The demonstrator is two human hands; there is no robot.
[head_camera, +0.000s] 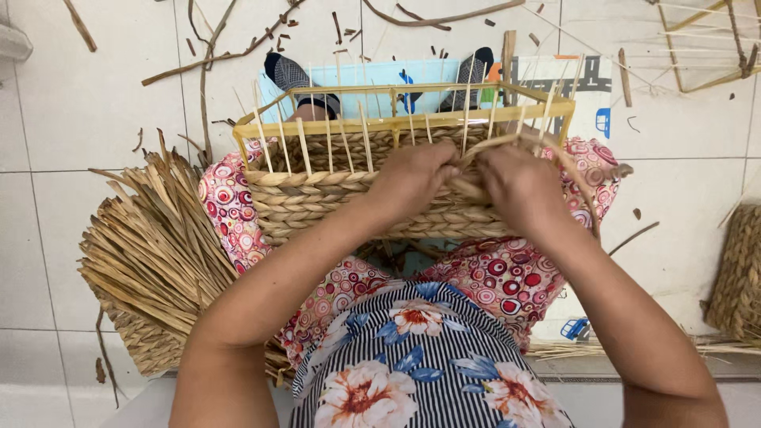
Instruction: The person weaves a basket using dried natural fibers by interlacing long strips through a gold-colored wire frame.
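— Where is the half-woven rectangular basket of braided straw on a pale wooden frame (317, 198)?

— It rests on the person's lap, over red floral-patterned trousers (491, 277).

— And the hands?

— The left hand (412, 178) is curled closed against the basket's near wall. The right hand (519, 186) is closed around a tan straw strand (507, 143) that loops over the rim.

— Anything nearby?

— A bundle of loose dried straw strips (151, 246) lies on the white tiled floor (47, 238), just beside the person's left leg.

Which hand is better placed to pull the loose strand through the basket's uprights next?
Probably the right hand: the loose strand arcs over it. The left hand presses the woven basket wall.
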